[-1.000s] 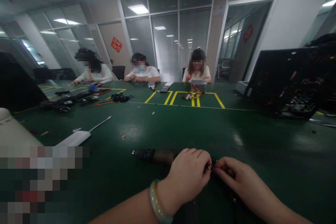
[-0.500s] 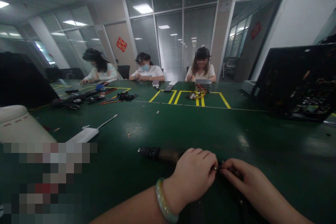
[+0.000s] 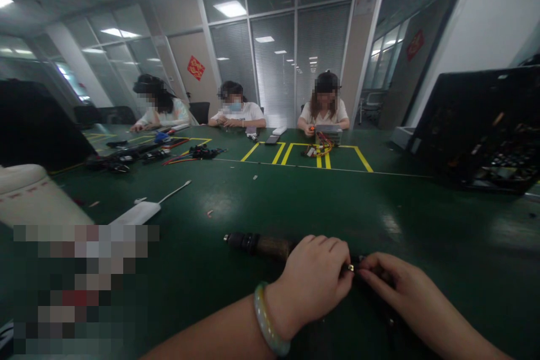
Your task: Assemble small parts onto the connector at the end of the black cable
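My left hand (image 3: 310, 281), with a pale green bangle (image 3: 266, 320) on the wrist, is curled closed low in the view. My right hand (image 3: 394, 287) pinches toward it from the right. Between the fingertips of both hands sits a small metallic part (image 3: 350, 267) joined to dark cabling that runs down under my right hand. Just behind my left hand a dark cylindrical tool (image 3: 257, 244) with a brownish grip lies on the green table (image 3: 295, 202), its tip pointing left.
A white device with a cable (image 3: 141, 212) lies at the left, beside a pale rounded container (image 3: 29, 194). A black open case (image 3: 481, 129) stands at the right. Three people sit at the far side, with wires (image 3: 318, 148) and dark parts (image 3: 139, 154) before them.
The view has shifted slightly, so everything sits a little further right. Both hands stay pinched together on the small part, barely moving.
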Action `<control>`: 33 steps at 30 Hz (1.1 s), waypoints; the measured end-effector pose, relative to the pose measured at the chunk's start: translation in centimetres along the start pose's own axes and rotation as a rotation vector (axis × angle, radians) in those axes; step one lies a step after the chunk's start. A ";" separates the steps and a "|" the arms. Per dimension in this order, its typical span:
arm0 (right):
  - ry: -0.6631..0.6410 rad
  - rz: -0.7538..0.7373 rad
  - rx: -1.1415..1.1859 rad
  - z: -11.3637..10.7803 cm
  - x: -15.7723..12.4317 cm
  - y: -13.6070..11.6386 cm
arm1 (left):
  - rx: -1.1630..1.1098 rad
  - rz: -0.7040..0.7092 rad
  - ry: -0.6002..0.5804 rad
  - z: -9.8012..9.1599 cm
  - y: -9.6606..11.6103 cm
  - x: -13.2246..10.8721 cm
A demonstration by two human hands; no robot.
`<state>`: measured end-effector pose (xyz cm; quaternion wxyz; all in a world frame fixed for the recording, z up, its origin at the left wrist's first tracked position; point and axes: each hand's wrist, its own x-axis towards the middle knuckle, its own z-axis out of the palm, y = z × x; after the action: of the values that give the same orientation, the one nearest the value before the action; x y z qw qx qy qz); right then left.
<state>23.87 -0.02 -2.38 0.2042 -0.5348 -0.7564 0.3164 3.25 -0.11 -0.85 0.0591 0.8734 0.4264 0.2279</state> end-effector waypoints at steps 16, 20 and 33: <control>0.012 -0.003 -0.020 0.2 0.0 -0.6 | -0.001 0.026 -0.016 0.2 -0.1 0.1; 0.043 0.013 -0.094 0.3 0.1 -1.0 | 0.014 0.041 -0.015 0.4 -0.1 0.1; 0.141 -0.167 -0.285 0.1 0.6 -3.0 | 0.008 0.035 0.012 0.0 0.6 -0.2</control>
<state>21.56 -0.17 -0.43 0.2044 -0.5145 -0.8192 0.1497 3.59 -0.68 -0.70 0.0492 0.8795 0.4124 0.2326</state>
